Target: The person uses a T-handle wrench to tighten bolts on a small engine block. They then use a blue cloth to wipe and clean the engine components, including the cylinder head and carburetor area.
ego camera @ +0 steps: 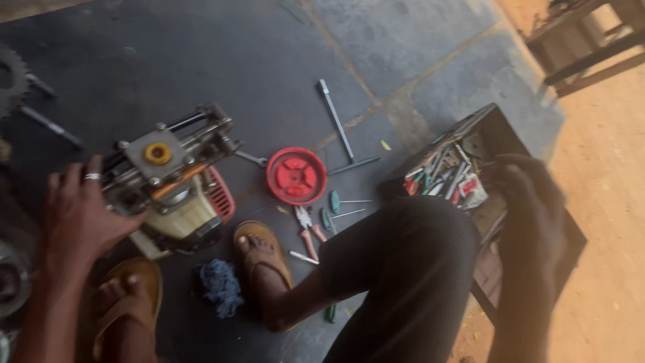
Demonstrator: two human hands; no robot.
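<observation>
- The left hand (84,215) lies spread on the near-left side of a small engine (171,185) standing on the dark stone floor (222,60), fingers flat against it and steadying rather than gripping.
- The right hand (521,185) reaches into an open toolbox (470,161) at the right; it is dark and blurred, so whether its fingers are closed on anything cannot be told.
- This looks like a pause to fetch a tool (the engine held in place meanwhile); the next move calls for picking the right tool out of a crowded box.
- Between engine and toolbox lie a red round cover (296,176), pliers (307,228), small screwdrivers (334,202) and a long T-shaped wrench (339,128).
- A blue rag (220,286) lies near the sandalled feet; the raised knee (410,269) blocks the way between the hands.
</observation>
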